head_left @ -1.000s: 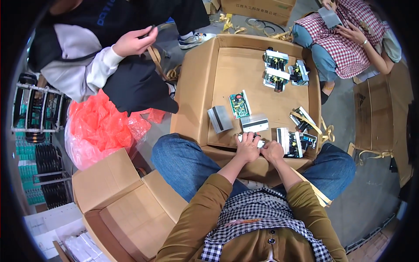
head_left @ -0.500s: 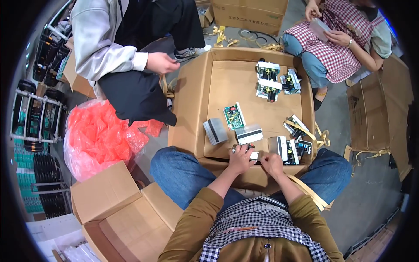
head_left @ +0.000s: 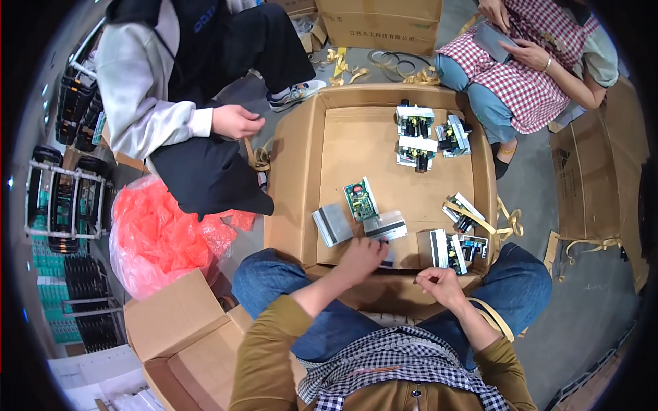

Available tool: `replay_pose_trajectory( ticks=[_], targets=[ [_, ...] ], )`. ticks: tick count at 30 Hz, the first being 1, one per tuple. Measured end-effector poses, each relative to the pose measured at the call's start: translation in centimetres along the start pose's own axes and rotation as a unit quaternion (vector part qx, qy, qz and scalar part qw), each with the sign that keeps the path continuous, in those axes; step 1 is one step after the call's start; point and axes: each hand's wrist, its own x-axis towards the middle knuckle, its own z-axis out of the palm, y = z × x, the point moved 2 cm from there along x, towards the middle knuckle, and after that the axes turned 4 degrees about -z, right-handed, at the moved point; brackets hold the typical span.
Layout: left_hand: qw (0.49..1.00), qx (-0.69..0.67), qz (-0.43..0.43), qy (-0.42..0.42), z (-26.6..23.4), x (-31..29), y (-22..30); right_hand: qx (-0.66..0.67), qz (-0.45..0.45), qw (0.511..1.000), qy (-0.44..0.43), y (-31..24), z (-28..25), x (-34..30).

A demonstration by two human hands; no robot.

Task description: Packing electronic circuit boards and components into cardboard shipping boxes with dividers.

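My left hand (head_left: 363,260) is over the near edge of a large cardboard box (head_left: 314,171), its fingers curled down beside a greyish piece (head_left: 389,257) that is mostly hidden. Nearer the right, my right hand (head_left: 444,286) has thumb and forefinger pinched, with a tiny dark speck at the tips too small to name. Ahead of the left hand lie a silver metal-cased unit (head_left: 386,225), another silver case (head_left: 332,225) and a green circuit board (head_left: 360,200). Circuit-board units with silver plates (head_left: 447,251) lie beyond my right hand.
More board units (head_left: 416,152) stand at the box's far right. Yellow strapping (head_left: 507,220) trails over its right side. A person in a grey sleeve (head_left: 147,123) sits left; another in a checked apron (head_left: 510,89) sits right. Pink plastic wrap (head_left: 168,229) and an open carton (head_left: 175,315) are at left.
My left hand has shifted left and my right hand has drawn back, so they are farther apart. The view has tilted a little. The person at right has turned the flat piece in their hands.
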Motion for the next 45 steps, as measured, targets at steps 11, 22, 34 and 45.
replay_pose_trajectory(
  ticks=[11,22,34,45],
  targets=[
    [0.933,-0.109,-0.324,0.111,-0.8,13.5,-18.1,-0.062,-0.060,0.995,-0.054,-1.1,0.9,0.6],
    [0.894,-0.177,-0.405,-0.071,1.8,12.0,-7.0,-0.024,-0.030,0.998,-0.047,-3.2,0.0,1.3],
    [0.797,-0.451,-0.400,-0.030,-1.6,6.2,-13.2,-0.121,-0.205,0.964,0.115,-10.0,-3.7,-2.3],
    [0.871,-0.456,-0.049,-0.174,-2.7,0.9,-1.6,-0.263,-0.270,0.922,0.091,-15.1,-4.0,-2.0]
  ],
)
